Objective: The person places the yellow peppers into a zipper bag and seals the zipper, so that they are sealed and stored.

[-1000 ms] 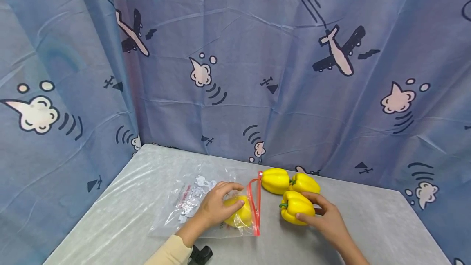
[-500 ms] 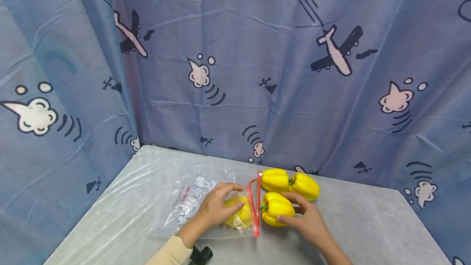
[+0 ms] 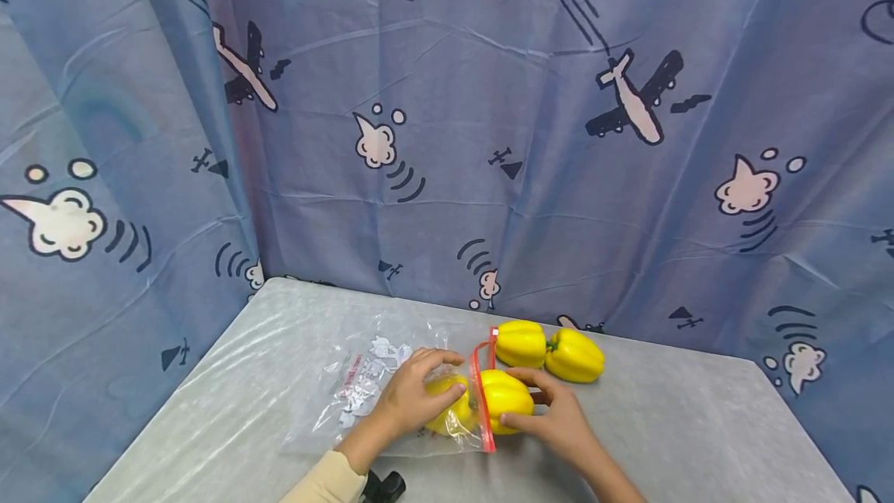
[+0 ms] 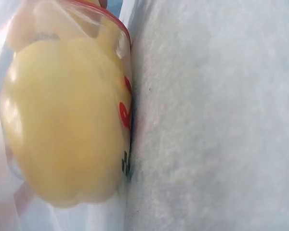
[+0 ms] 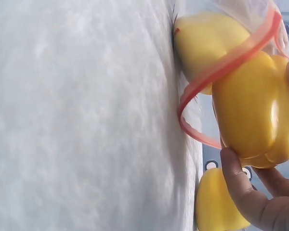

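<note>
A clear zip bag (image 3: 328, 418) with a red zip edge lies on the table, one yellow bell pepper (image 3: 447, 410) inside it. My left hand (image 3: 408, 390) holds the bag near its mouth, thumb and fingers curved about the bagged pepper; the left wrist view shows this pepper (image 4: 67, 120) through the film. With my right hand (image 3: 559, 414) I grip a second yellow bell pepper (image 3: 508, 402), its stem end at the bag's mouth. In the right wrist view, the red zip edge (image 5: 231, 60) crosses this held pepper (image 5: 250, 106), thumb and fingers on its blunt end.
Two more yellow bell peppers, one on the left (image 3: 520, 344) and one on the right (image 3: 575, 355), lie behind my right hand. A black object (image 3: 384, 486) shows by my left wrist. A patterned blue curtain (image 3: 433, 138) hangs behind the grey-white table (image 3: 698, 425).
My right hand has moved left with its pepper, from beside the two loose peppers to the bag's mouth. The pepper's stem end now lies behind the red edge. My left hand stays put.
</note>
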The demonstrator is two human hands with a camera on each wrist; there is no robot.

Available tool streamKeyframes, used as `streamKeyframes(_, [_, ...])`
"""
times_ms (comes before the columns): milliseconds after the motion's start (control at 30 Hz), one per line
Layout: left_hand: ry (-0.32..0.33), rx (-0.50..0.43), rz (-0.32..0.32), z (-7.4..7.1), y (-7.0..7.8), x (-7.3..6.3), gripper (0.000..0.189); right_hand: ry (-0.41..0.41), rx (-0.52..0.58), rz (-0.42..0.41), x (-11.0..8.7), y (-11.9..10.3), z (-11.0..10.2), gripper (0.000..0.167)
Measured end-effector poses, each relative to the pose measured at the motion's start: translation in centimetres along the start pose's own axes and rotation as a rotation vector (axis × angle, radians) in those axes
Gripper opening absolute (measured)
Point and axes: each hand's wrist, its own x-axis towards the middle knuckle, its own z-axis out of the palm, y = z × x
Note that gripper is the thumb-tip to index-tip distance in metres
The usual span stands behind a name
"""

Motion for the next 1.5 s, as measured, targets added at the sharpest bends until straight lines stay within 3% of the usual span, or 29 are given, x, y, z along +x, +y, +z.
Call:
streamKeyframes(333, [-0.006,0.014,0.024,0.1,-0.1,0.0,0.032,-0.032,0.033,0.001,0.2,-0.3,1.1,0.060])
streamKeyframes(900, [0.001,0.015,0.023,0.0,0.0,0.2,0.031,-0.159,0.065,-0.040,0.5,0.4,1.3,0.064])
streamKeyframes(1200, [0.000,0.006,0.009,0.1,0.1,0.3,0.032,-0.229,0.072,-0.119,0.4,0.3,0.8,0.052])
streamKeyframes(1500, [0.006,0.019,0.009,0.1,0.2,0.1,0.031,-0.216,0.135,-0.103,0.3,0.9,0.5,0.050])
